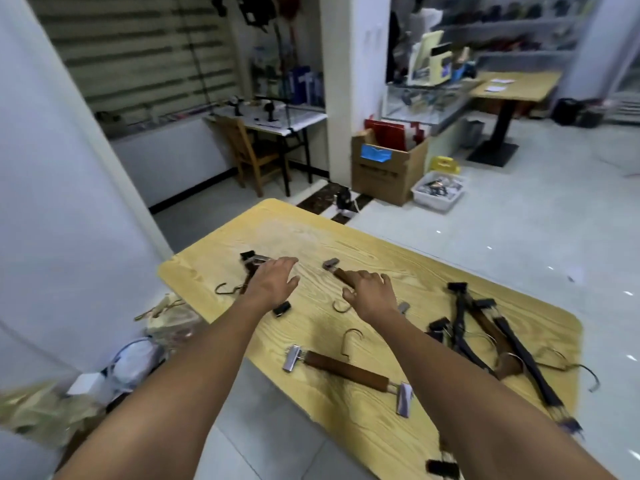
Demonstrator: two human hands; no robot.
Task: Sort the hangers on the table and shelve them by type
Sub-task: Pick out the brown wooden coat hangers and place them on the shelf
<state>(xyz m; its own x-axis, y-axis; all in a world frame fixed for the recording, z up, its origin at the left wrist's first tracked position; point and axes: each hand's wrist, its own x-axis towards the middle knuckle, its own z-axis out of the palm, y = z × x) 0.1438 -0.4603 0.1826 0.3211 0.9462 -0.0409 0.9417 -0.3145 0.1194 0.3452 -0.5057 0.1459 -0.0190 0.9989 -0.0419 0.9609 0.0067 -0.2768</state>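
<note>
Head view gives me the whole pale wood-grain tabletop (304,237), and the layout on it already looks like a rough sort.

The biggest group is a heap of dark hangers (485,337) at the right end. They are crossed over one another with their hooks trailing toward the right edge. I take that heap as one type gathered in one place so it can be lifted as a batch.

Next in size is a brown wooden clip hanger (346,370) lying alone along the near edge. It has a metal clip at each end and its hook points inward. It sits well apart from the heap, probably because it belongs to another type.

Two more hangers lie near the middle, and each arm reaches out to one of them. The left hand (273,284) is over a dark hanger with black clips (251,263) toward the far-left corner. Its fingers are straight and spread, and it holds nothing.

The right hand (372,294) lies over the bar of a brown hanger with grey clips (337,271). Its fingers are relaxed and the thumb is out to the side. I cannot tell whether it presses the bar or only covers it.

Reaching for both at once suggests each hand will take one hanger and keep the brown and dark ones apart. I judge the sorting partly done and nothing shelved.
</note>
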